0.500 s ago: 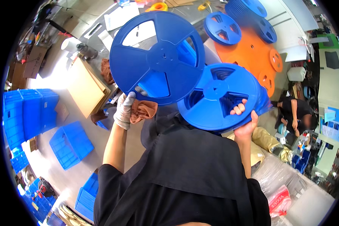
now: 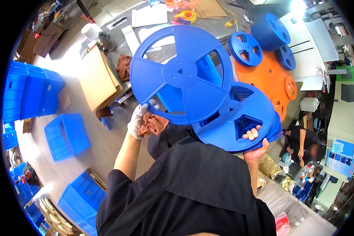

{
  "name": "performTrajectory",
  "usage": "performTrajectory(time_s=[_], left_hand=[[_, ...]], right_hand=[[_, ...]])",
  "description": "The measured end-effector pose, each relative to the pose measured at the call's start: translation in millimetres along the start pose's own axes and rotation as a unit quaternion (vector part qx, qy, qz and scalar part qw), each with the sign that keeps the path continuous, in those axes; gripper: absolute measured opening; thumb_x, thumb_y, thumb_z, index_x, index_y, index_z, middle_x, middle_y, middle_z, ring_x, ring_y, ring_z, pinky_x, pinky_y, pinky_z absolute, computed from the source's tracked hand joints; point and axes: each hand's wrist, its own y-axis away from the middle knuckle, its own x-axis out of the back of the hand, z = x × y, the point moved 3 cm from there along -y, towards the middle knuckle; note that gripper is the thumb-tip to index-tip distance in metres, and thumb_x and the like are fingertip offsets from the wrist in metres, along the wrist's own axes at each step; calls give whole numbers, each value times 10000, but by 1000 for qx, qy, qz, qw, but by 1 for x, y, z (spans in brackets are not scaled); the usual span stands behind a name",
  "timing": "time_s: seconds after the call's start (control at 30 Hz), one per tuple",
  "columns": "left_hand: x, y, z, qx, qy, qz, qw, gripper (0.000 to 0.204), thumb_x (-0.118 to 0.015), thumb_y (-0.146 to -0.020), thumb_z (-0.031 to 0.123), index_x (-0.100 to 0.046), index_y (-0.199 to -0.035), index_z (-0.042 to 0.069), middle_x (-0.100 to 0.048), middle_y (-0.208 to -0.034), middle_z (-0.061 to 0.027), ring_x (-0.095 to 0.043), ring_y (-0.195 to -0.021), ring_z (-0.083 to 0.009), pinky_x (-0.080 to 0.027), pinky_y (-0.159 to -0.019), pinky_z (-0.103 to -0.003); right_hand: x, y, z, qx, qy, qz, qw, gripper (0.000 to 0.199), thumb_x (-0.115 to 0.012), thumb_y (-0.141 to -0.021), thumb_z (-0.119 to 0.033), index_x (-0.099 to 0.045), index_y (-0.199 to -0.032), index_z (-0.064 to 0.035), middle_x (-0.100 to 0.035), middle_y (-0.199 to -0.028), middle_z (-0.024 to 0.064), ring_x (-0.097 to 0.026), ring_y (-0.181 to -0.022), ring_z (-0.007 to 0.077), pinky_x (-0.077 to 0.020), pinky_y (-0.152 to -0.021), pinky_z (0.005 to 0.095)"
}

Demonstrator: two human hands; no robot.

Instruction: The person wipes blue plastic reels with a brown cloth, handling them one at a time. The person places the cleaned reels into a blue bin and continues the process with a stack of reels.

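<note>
My left hand (image 2: 139,120), in a white glove, grips the lower rim of a large blue plastic reel (image 2: 181,74) together with a brown cloth (image 2: 155,124). The reel is held up flat toward the camera. My right hand (image 2: 255,147) supports a stack of similar blue reels (image 2: 240,118) from below, fingers curled over the lower edge. The single reel overlaps the stack's upper left part.
More blue reels (image 2: 246,48) and orange reels (image 2: 269,76) lie on the grey table (image 2: 220,23) ahead. Cardboard sheets (image 2: 96,76) lean at the left. Blue crates (image 2: 65,135) stand on the floor at the left. A person (image 2: 303,141) crouches at the right.
The single reel has shifted slightly right and closer to the stack, overlapping it more. Both hands keep their hold.
</note>
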Motion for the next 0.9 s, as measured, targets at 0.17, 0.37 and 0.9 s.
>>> performTrajectory(time_s=[0.17,0.37,0.9], left_hand=[[-2,-1,3,27,11,-15,999,248,-656,-895,218,-602,-1066,47,-633,-987,-59,-622,-946,-199,-532,-840,-330],[-1,-8,6,42,-29,-26,998,253,-656,-895,224,-596,-1066,47,-636,-974,-64,-623,-947,-201,-532,-837,-323],[-13,-21,5,115,-62,-79,988,258,-617,-912,216,-564,-1080,28,-624,-965,-102,-623,-924,-221,-528,-820,-329]], right_hand=[[0,4,5,-1,-12,-17,1000,555,-644,-817,-310,-443,-1264,-50,-467,-884,20,-479,-825,161,-422,-850,360],[0,8,8,14,-34,-42,998,559,-643,-818,-314,-449,-1268,-45,-471,-881,19,-479,-820,159,-413,-842,356],[3,25,16,56,-41,-18,997,535,-625,-826,-303,-451,-1262,-46,-469,-876,12,-470,-808,158,-402,-838,353]])
